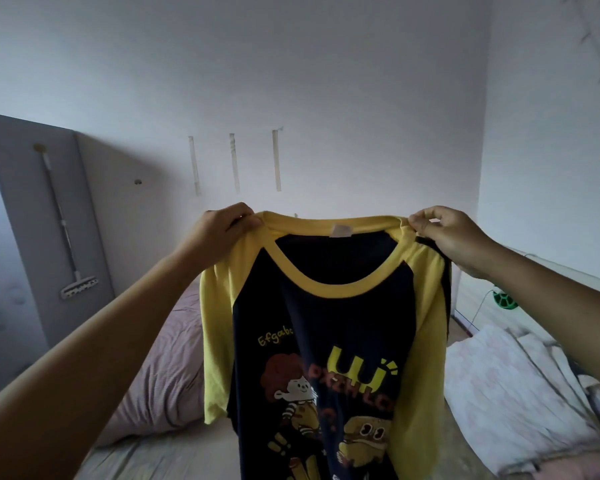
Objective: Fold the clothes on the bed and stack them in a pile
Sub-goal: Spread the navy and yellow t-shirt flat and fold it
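Left hand point(222, 226), right hand point(447, 237) raised, pinching T-shirt point(326, 323) shoulders.

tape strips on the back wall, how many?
3. All on the back wall above the held-up shirt: left strip, middle strip, right strip, side by side and roughly vertical. The shirt could be hiding more lower down.

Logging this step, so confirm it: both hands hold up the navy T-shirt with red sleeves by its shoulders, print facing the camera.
Not quite: the sleeves are yellow, not red. The head view shows the left hand and right hand pinching the navy T-shirt at its shoulders, held up above the bed, print facing the camera.
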The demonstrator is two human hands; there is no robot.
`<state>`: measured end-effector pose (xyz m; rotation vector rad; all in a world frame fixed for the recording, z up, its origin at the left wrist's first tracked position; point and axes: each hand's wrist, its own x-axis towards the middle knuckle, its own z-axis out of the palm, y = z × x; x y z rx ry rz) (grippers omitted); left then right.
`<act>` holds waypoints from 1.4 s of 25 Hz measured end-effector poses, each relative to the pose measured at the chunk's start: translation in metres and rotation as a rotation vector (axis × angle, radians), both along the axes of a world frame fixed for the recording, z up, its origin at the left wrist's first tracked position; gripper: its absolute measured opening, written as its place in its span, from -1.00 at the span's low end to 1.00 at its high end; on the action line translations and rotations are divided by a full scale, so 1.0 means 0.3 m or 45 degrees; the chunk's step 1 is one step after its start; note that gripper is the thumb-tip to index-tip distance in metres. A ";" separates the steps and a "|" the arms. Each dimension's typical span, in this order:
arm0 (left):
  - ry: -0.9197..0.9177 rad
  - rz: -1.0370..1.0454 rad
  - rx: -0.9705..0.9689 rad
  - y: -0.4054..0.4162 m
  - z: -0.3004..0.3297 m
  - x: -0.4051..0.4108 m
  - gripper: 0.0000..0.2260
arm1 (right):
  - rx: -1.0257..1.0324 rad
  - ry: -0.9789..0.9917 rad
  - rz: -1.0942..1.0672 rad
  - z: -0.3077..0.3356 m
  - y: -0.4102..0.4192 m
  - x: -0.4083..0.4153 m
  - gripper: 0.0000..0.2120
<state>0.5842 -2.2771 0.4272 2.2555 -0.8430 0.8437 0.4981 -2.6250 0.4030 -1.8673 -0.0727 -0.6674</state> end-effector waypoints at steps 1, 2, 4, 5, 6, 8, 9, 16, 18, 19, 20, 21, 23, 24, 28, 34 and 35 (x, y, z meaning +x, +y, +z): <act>0.033 0.014 -0.023 0.014 -0.002 0.008 -0.86 | -0.140 -0.055 -0.016 0.000 0.008 -0.017 -0.83; 0.063 0.032 -0.058 0.025 -0.003 0.017 -0.83 | -0.296 -0.130 0.011 -0.003 0.014 -0.034 -0.80; 0.076 0.082 -0.153 0.036 0.005 0.021 -0.80 | -0.875 -0.396 0.034 -0.018 0.012 -0.064 -0.71; 0.070 0.098 -0.203 0.038 0.013 0.022 -0.79 | -1.294 -0.559 -0.026 -0.028 0.006 -0.069 -0.60; 0.071 0.104 -0.229 0.042 0.019 0.024 -0.79 | -1.659 -0.738 -0.071 -0.043 -0.023 -0.051 -0.51; 0.102 0.100 -0.222 0.050 0.022 0.029 -0.78 | -1.988 -0.988 -0.112 -0.045 -0.076 -0.022 -0.51; 0.123 0.089 -0.215 0.053 0.019 0.034 -0.78 | -1.988 -1.035 -0.122 -0.045 -0.098 -0.010 -0.60; 0.148 -0.017 -0.159 0.063 0.013 0.060 -0.86 | -0.850 -0.380 -0.214 -0.024 -0.029 -0.007 -0.70; 0.196 -0.011 -0.078 0.078 0.021 0.064 -0.89 | -0.693 -0.225 -0.314 0.010 -0.031 -0.004 -0.73; 0.198 0.018 -0.029 0.082 0.022 0.067 -0.88 | -0.591 -0.111 -0.296 0.023 -0.039 0.002 -0.76; 0.154 0.072 0.006 0.085 0.025 0.065 -0.88 | -0.416 0.001 -0.223 0.031 -0.040 0.010 -0.81; 0.084 0.124 0.007 0.085 0.025 0.066 -0.89 | -0.182 0.095 -0.134 0.037 -0.038 0.013 -0.88; 0.001 0.148 -0.103 0.086 0.028 0.069 -0.90 | 0.036 0.177 -0.103 0.048 -0.025 0.006 -0.88; -0.011 0.142 -0.137 0.088 0.024 0.066 -0.89 | -0.112 0.140 -0.184 0.050 -0.023 0.007 -0.87; -0.559 0.232 0.333 0.109 -0.007 0.054 -0.75 | -1.372 0.059 -0.750 0.044 -0.056 0.022 -0.92; -0.207 0.284 0.511 0.111 -0.073 0.112 -0.84 | -1.315 0.385 -0.405 0.001 -0.100 0.030 -0.77; -0.103 0.267 0.558 0.106 -0.089 0.120 -0.84 | -1.312 0.386 -0.403 -0.009 -0.102 0.031 -0.77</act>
